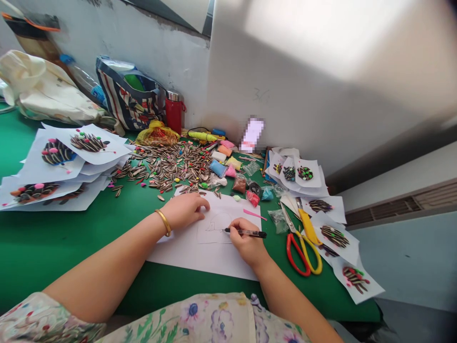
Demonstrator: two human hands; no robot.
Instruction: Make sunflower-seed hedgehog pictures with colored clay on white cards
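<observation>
My right hand (248,245) grips a black pen (256,234), its tip on a small white sheet (203,237). Thin lines on that sheet form a rounded outline with a pointed part at the left. Beneath it lies a larger white sheet of paper (171,257). My left hand (185,210), a gold bangle at its wrist, rests on the paper left of the drawing, fingers bent and thumb apart, holding nothing. Just beyond, sunflower seeds (178,164) are heaped. A pink plastic strip (254,215) lies near the pen.
Scissors (302,245) and a yellow utility knife (309,224) lie at the right. Clay packets (217,167) sit behind the paper. Seed-decorated sheets are piled left (80,169) and right (337,238). A red bottle (173,114), striped bag (124,100) and blurred phone (253,135) stand along the wall.
</observation>
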